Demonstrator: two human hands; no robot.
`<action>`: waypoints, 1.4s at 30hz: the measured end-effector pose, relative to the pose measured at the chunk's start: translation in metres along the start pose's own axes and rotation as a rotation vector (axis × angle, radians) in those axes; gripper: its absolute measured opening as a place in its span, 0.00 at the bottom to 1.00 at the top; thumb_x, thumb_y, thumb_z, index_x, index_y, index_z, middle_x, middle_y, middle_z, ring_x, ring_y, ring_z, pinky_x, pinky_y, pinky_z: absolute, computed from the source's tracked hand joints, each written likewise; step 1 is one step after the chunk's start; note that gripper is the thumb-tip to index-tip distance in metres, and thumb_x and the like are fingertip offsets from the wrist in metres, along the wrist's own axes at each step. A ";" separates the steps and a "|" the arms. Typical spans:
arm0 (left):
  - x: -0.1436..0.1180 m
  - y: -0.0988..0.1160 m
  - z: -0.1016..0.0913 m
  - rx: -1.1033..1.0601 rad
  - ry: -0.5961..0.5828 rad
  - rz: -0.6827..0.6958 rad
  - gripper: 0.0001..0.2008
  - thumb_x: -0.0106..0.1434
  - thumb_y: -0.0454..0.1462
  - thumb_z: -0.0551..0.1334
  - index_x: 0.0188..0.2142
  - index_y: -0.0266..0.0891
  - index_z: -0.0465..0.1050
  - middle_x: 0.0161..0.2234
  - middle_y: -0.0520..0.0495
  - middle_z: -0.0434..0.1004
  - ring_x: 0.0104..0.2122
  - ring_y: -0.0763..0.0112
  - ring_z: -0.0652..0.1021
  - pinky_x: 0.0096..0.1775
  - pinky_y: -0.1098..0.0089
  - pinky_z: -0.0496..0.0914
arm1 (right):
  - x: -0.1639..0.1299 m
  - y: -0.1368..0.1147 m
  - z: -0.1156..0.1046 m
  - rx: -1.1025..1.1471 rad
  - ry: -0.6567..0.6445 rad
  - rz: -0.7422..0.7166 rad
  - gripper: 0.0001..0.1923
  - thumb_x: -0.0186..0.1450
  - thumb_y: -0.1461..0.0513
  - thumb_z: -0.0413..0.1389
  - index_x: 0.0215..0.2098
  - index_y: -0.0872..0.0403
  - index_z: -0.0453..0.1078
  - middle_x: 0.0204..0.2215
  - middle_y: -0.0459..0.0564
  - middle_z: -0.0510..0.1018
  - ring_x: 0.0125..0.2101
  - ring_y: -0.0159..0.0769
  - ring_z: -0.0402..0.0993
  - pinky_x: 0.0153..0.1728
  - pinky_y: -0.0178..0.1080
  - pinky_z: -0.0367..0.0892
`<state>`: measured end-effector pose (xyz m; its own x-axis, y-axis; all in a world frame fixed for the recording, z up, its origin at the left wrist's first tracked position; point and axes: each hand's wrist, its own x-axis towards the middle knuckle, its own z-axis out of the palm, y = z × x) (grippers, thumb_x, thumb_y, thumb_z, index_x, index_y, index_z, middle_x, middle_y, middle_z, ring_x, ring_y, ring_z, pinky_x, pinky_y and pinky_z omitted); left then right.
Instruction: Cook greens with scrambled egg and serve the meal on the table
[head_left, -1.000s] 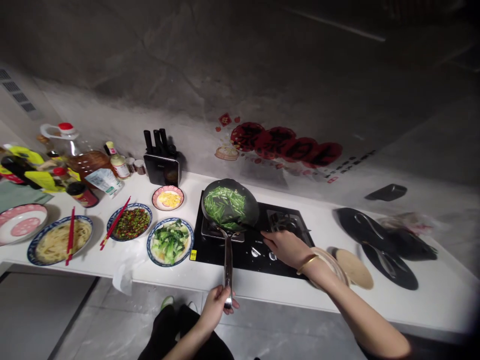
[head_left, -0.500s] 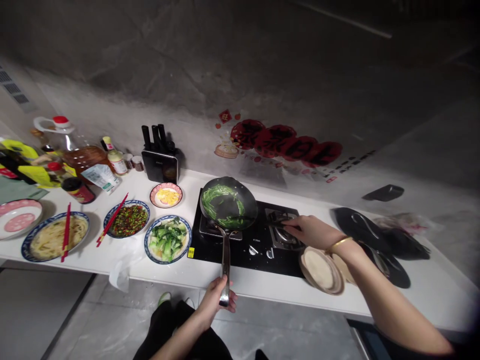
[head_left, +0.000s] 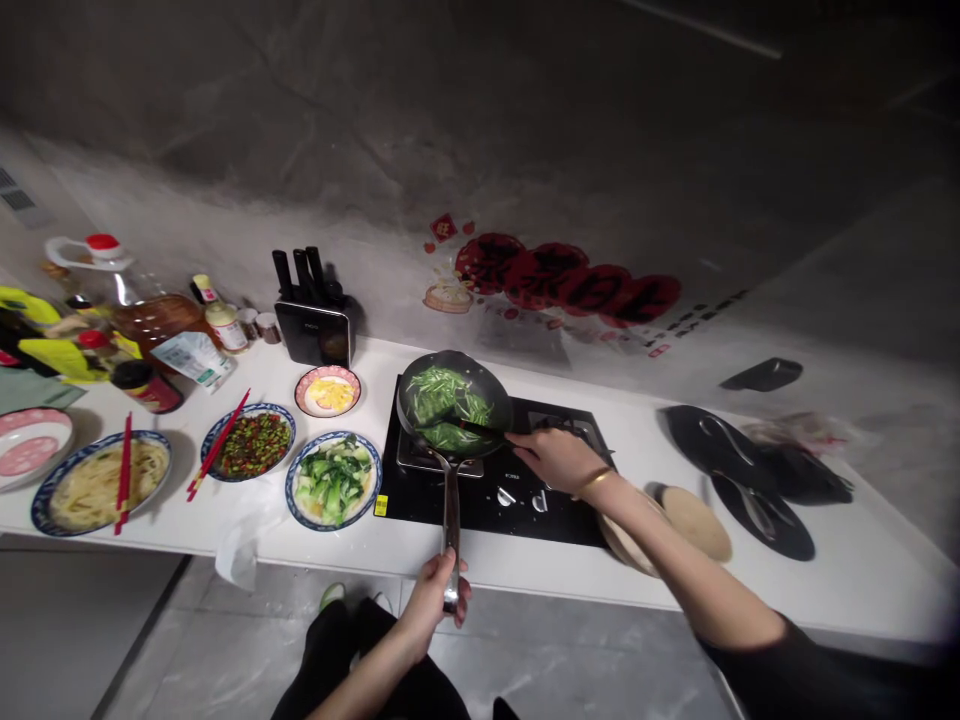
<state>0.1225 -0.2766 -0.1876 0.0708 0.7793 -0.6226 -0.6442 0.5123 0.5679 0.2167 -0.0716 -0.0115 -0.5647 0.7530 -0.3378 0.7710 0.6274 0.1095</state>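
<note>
My left hand (head_left: 433,598) is closed around the end of the long metal handle of a dark wok (head_left: 489,388), which sits over the left burner. Green vegetable strips (head_left: 439,388) lie in the wok, bunched more toward its left and middle. My right hand (head_left: 559,458), with a gold bangle on the wrist, grips the dark handle of a spatula (head_left: 484,431). The spatula's head is down among the greens and partly hidden by them. Just left of the hob, a blue-rimmed plate (head_left: 289,508) carries cooked leafy greens.
The black gas hob (head_left: 480,510) has a second burner under my right arm. Leftward stand a small pink-rimmed bowl (head_left: 300,400), more filled dishes, red chopsticks (head_left: 124,475), a knife block (head_left: 315,335) and an oil jug (head_left: 157,310). Dark lids (head_left: 761,515) and round wooden pieces (head_left: 697,520) lie right.
My right hand has moved left toward the wok with the spatula. The greens, ringed around the wok before, are now gathered into clumps. My left hand stays on the handle.
</note>
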 end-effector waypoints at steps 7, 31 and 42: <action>-0.001 0.005 0.002 0.024 -0.010 -0.014 0.33 0.43 0.64 0.58 0.32 0.36 0.63 0.18 0.54 0.68 0.13 0.77 0.66 0.18 0.73 0.57 | -0.042 0.038 -0.037 0.031 -0.102 0.130 0.17 0.64 0.64 0.48 0.48 0.54 0.73 0.40 0.54 0.80 0.40 0.44 0.76 0.43 0.40 0.68; 0.010 -0.004 -0.004 0.037 -0.045 -0.024 0.34 0.43 0.65 0.56 0.32 0.37 0.61 0.18 0.52 0.69 0.12 0.75 0.67 0.16 0.72 0.57 | -0.022 0.060 -0.020 0.070 -0.091 0.111 0.16 0.63 0.61 0.50 0.46 0.48 0.75 0.40 0.49 0.80 0.40 0.41 0.76 0.42 0.38 0.67; 0.007 -0.002 -0.002 0.058 -0.025 -0.028 0.35 0.43 0.66 0.55 0.32 0.37 0.61 0.19 0.51 0.70 0.13 0.76 0.68 0.17 0.73 0.58 | 0.045 0.015 0.016 0.109 0.029 0.237 0.19 0.66 0.61 0.44 0.49 0.54 0.71 0.41 0.56 0.79 0.42 0.42 0.75 0.40 0.37 0.66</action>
<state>0.1224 -0.2727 -0.1941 0.1081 0.7726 -0.6256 -0.5964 0.5539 0.5810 0.2079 -0.0316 -0.0400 -0.3713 0.8827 -0.2880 0.9091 0.4087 0.0806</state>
